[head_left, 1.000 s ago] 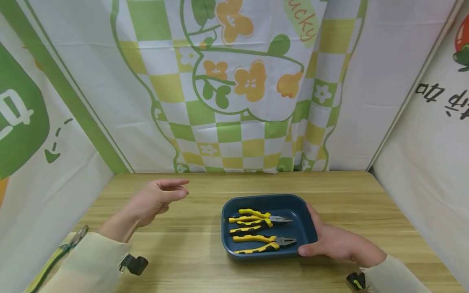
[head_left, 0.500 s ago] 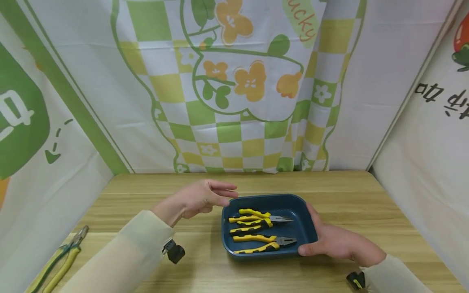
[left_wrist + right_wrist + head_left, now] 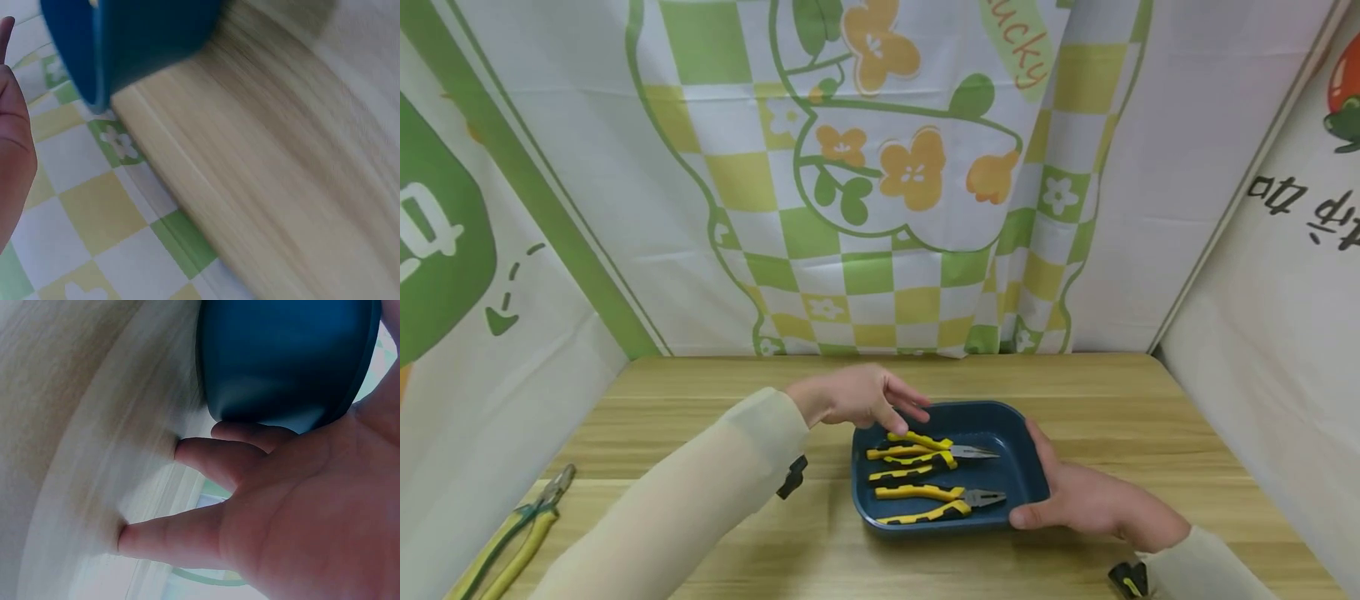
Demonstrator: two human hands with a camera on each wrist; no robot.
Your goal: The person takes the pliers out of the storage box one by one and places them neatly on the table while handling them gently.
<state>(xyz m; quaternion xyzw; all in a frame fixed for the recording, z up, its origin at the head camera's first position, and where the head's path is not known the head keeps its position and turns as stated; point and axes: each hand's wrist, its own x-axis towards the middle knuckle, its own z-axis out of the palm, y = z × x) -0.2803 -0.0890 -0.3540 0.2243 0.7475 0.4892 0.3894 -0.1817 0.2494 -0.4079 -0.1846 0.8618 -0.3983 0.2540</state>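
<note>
A dark blue rectangular dish [image 3: 1024, 460] stands on the table, with yellow-and-black-handled pliers in it. Long-nose pliers [image 3: 958, 452] lie in the back half, among several handles close together; combination pliers [image 3: 967, 498] lie nearer the front. My right hand [image 3: 1082, 498] holds the dish's right end, thumb at the near corner and fingers along the side. In the right wrist view, two fingertips of that hand touch the tabletop. My left hand [image 3: 865, 396] is over the dish's back left corner, fingers extended, thumb tip right at the rearmost yellow handle.
Larger pliers [image 3: 546, 500] with green-and-yellow handles lie at the table's left edge. Behind the wooden table [image 3: 760, 533] hangs a checkered curtain [image 3: 865, 275]. Printed cloth walls stand on both sides.
My left hand has moved right, from beside the dish to over its back left corner, uncovering the pliers at the left edge. The right hand and dish have stayed in place.
</note>
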